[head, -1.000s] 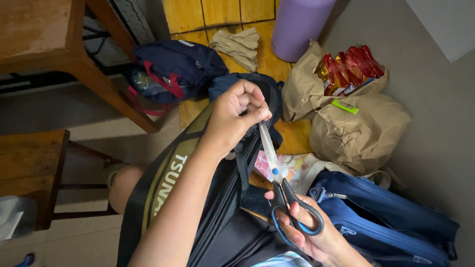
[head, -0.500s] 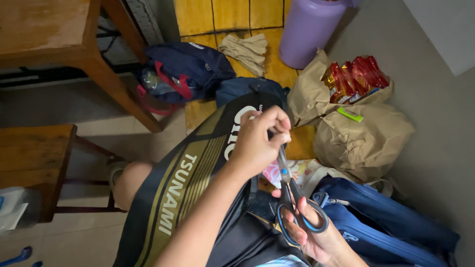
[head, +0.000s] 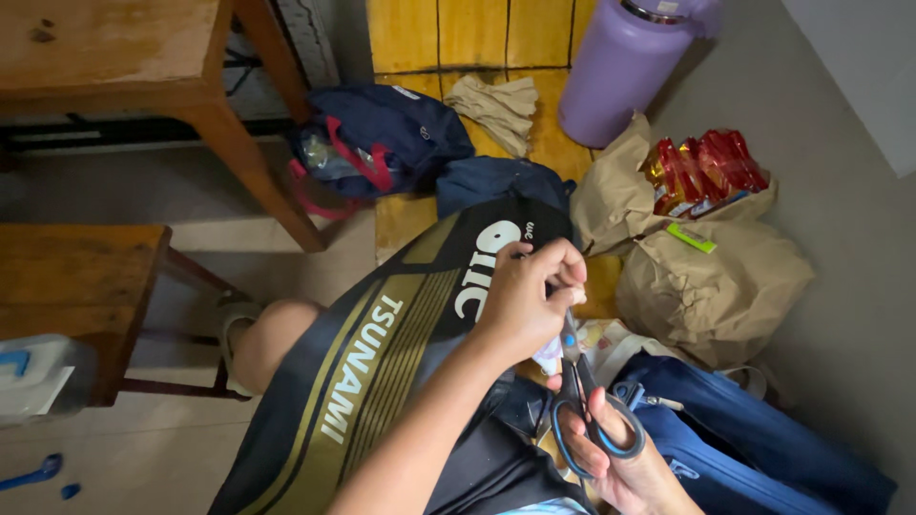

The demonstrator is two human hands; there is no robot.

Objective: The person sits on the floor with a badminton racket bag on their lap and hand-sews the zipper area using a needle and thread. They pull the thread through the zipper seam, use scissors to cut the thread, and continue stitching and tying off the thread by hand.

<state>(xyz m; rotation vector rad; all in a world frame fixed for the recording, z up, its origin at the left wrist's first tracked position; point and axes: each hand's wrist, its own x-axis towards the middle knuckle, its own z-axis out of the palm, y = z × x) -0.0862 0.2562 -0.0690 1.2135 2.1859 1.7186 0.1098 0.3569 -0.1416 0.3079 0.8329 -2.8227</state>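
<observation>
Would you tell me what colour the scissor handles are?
The scissor handles are black with blue lining, seen in the head view, in the right hand.

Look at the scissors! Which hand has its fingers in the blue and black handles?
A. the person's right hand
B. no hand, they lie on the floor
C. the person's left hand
A: the right hand has fingers through the handle loops of the scissors, while the left hand pinches something small at the blades.

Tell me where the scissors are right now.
In the head view, the scissors sit low and right of centre, handles in the right hand, blades pointing up to the left hand, over the black and gold bag.
</observation>
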